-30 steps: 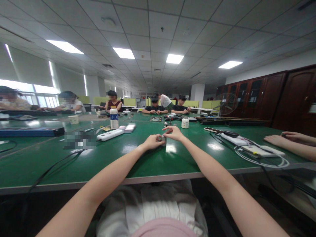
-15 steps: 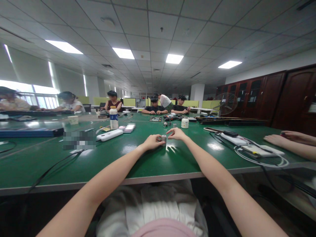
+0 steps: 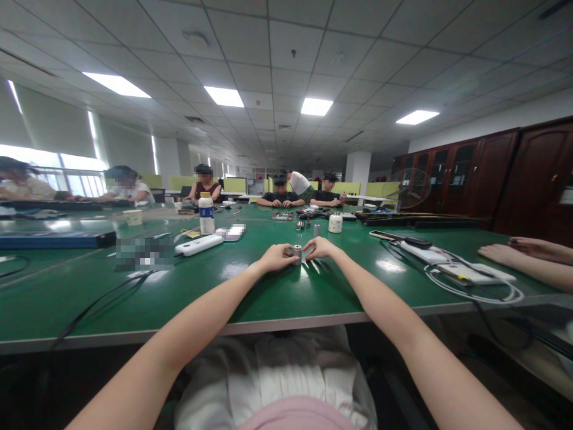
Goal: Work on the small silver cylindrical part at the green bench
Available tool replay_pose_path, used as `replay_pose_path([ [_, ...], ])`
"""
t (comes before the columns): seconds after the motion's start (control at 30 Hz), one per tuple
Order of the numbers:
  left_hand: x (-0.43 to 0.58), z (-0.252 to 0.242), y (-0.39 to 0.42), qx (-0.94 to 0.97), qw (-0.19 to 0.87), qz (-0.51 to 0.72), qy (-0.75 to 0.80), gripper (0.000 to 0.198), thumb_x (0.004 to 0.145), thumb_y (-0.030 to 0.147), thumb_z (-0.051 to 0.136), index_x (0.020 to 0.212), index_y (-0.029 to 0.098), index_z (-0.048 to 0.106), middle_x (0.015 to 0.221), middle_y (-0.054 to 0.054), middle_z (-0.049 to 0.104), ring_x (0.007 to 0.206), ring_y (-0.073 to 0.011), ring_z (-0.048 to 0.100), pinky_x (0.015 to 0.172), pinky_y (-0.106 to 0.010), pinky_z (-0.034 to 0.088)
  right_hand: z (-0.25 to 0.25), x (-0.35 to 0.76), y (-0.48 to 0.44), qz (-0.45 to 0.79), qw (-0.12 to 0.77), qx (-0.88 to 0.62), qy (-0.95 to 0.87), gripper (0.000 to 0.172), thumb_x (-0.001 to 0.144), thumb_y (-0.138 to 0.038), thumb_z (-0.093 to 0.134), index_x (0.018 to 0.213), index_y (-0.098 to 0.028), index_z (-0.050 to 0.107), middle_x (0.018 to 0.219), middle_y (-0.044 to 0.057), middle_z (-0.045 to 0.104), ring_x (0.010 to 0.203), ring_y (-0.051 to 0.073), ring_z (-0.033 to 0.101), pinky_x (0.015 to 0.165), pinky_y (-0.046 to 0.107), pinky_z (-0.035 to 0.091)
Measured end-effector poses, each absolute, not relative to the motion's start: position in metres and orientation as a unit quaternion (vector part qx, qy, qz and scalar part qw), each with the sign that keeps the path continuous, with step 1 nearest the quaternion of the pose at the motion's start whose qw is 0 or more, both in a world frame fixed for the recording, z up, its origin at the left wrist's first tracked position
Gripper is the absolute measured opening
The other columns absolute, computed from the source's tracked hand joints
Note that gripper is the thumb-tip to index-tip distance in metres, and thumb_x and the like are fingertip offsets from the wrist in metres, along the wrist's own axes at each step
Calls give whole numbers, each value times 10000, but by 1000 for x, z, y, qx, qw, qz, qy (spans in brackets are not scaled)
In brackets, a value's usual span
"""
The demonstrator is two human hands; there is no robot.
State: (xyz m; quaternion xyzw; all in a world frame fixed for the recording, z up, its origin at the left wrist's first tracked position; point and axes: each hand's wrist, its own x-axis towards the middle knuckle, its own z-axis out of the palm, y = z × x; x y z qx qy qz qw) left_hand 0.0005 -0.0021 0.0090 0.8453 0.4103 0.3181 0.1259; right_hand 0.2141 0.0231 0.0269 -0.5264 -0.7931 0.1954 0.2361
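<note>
A small silver metal cylinder (image 3: 298,253) with a round detail on its top stands upright on the green table (image 3: 277,298) in front of me. My left hand (image 3: 278,258) is closed around its left side, thumb towards me and fingers behind. Just right of the cylinder, my right hand (image 3: 319,248) hovers low with curved fingers apart; a narrow gap seems to separate its fingertips from the metal. Nothing shows in that hand. Farther back stands another small grey cylinder (image 3: 317,230), next to a white patterned jar (image 3: 335,223).
Left are a bottle (image 3: 206,214), a white power strip (image 3: 199,245) and a long blue box (image 3: 58,240). On the right lie cables (image 3: 474,286) and white devices (image 3: 474,273), near another person's hands (image 3: 501,254). Several people sit around the table.
My right hand has come down and slightly closer to the metal cylinder, uncovering the grey cylinder behind. My left hand stays in place on the metal cylinder.
</note>
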Motion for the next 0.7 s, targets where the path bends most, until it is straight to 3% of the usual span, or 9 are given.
replay_pose_path([
  [0.13, 1, 10, -3, 846, 126, 317, 409, 510, 734, 479, 673, 1122, 148, 657, 942, -87, 749, 901, -260, 697, 791, -294, 520, 27, 212, 23, 177, 278, -516, -791, 366, 572, -80, 794, 918, -188, 751, 640, -3, 729, 681, 189, 711, 618, 208, 524],
  [0.37, 1, 11, -4, 847, 128, 314, 410, 495, 736, 479, 668, 1107, 151, 660, 923, -80, 750, 872, -248, 699, 788, -293, 514, 38, 202, 16, 143, 415, -456, -774, 406, 746, -150, 708, 1146, -190, 645, 803, 30, 741, 801, 173, 711, 757, 266, 537],
  [0.7, 2, 11, -5, 849, 134, 311, 405, 464, 744, 460, 657, 1093, 155, 658, 929, -76, 750, 872, -249, 702, 794, -291, 512, 39, 193, 9, 169, 430, -390, -796, 335, 737, -134, 709, 1071, -149, 678, 760, 41, 733, 714, 146, 692, 674, 229, 540],
])
